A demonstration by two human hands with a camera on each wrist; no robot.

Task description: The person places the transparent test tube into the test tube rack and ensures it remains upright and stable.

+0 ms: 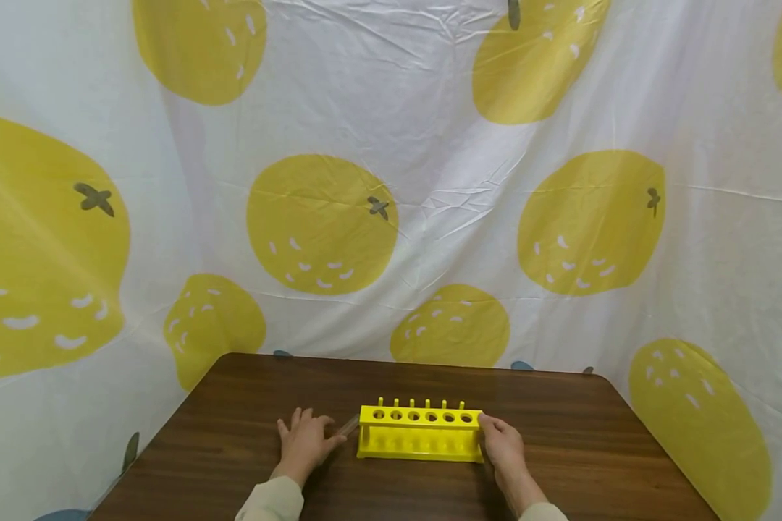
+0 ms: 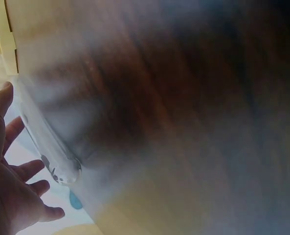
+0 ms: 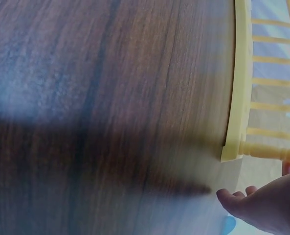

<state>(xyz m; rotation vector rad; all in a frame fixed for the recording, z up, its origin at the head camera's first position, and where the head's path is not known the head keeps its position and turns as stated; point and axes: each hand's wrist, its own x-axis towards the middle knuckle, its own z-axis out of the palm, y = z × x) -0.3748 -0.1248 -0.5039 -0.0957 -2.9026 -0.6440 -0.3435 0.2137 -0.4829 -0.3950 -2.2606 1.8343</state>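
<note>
A yellow test tube rack (image 1: 421, 418) stands upright on the table, with a row of holes in its top plate and several pegs behind. My right hand (image 1: 505, 445) holds the rack's right end at the upper corner; the other fingers (image 3: 228, 196) lie below and beside it. Left of the rack, a clear test tube (image 2: 49, 142) lies on the table. My left hand (image 1: 304, 443) is beside the tube, thumb and fingers (image 2: 30, 169) spread and mostly straight. Whether its fingertips touch the tube, I cannot tell.
The dark wooden table (image 1: 599, 449) has rounded far corners. A white cloth (image 1: 443, 246) printed with yellow fruit hangs behind it and along both sides.
</note>
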